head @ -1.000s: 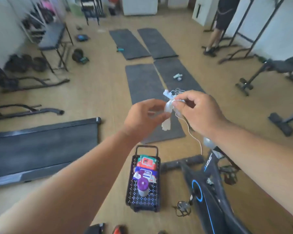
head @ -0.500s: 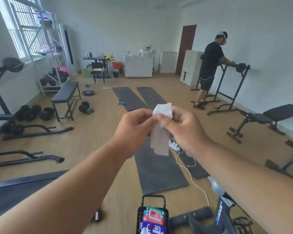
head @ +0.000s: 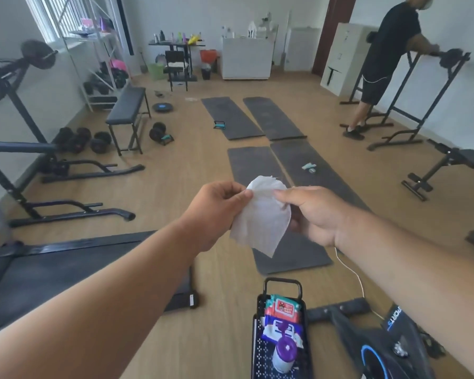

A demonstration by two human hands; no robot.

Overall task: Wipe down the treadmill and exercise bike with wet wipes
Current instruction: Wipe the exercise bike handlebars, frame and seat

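Both of our hands are holding a white wet wipe (head: pixel 260 217) up in front of us, at chest height above the wooden floor. Our left hand (head: pixel 216 212) is pinching the wipe's upper left edge between thumb and curled fingers, and our right hand (head: pixel 315 214) is pinching the upper right edge, so the sheet is hanging spread between them with its lower corner pointing down.

Below our left forearm the treadmill (head: pixel 66 272) is lying flat on the floor, its dark belt running off to the left. At the lower right the exercise bike (head: pixel 389 348) is showing its black frame with a blue ring, and a white cable (head: pixel 350 272) is trailing across the floor toward it. Between the two, a black basket (head: pixel 281 285) is standing on the floor, holding packs of wipes (head: pixel 282 307) and a purple-lidded canister (head: pixel 285 351).

Farther off, another person (head: pixel 383 64) is leaning on a black rack by the right wall.
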